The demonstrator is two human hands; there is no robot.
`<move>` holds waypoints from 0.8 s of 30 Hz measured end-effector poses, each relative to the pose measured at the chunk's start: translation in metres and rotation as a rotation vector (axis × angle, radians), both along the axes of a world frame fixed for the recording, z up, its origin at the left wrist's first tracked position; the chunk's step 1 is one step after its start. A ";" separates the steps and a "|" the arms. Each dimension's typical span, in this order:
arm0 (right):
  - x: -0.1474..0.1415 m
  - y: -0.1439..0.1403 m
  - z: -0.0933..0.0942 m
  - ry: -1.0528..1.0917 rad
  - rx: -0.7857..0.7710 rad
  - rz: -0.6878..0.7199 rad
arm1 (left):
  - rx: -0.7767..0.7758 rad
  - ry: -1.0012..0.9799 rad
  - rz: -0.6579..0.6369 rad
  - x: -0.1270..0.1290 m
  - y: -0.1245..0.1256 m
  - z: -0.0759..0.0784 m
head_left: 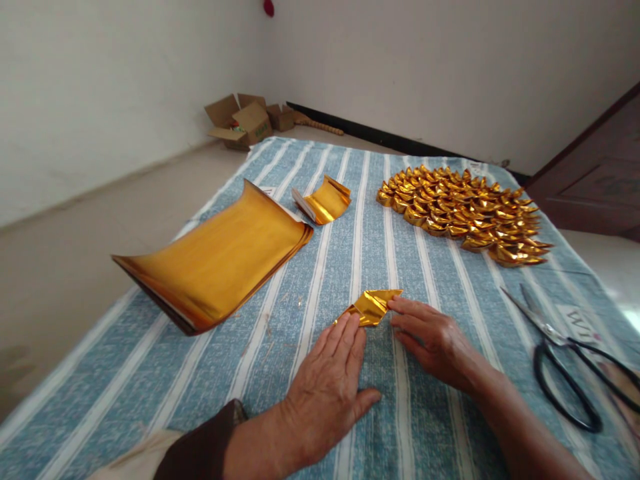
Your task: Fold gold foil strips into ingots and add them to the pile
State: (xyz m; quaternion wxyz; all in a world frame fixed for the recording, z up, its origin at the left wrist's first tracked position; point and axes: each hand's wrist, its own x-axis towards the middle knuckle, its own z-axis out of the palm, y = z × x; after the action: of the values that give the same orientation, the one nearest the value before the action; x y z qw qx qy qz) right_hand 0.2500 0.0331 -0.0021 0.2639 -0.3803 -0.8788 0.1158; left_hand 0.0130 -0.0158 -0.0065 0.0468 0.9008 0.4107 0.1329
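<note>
A small piece of gold foil paper (373,305), partly folded, lies on the blue striped cloth (280,347) near the front middle. My left hand (327,390) lies flat with its fingertips pressing the paper's left end. My right hand (433,337) touches the paper's right side with its fingertips. Neither hand lifts the paper off the cloth.
A curled stack of gold foil sheets (215,260) lies at the left. A smaller curled gold stack (325,200) sits behind it. Several folded gold ingots (465,210) are heaped at the back right. Black scissors (565,360) lie at the right. Cardboard boxes (245,120) stand on the floor.
</note>
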 end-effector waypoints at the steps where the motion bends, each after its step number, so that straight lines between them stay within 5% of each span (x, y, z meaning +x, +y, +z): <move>1: 0.000 0.000 0.000 -0.002 0.009 0.001 | 0.002 -0.004 -0.001 0.000 0.000 0.000; 24: -0.014 -0.011 0.003 -0.226 0.134 -0.038 | -0.019 -0.012 0.000 -0.002 0.006 0.003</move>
State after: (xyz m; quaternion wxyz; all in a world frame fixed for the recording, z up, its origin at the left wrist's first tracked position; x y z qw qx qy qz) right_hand 0.2359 0.0219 0.0009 0.1902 -0.3892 -0.9013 0.0083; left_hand 0.0107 -0.0099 -0.0035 0.0577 0.8995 0.4118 0.1342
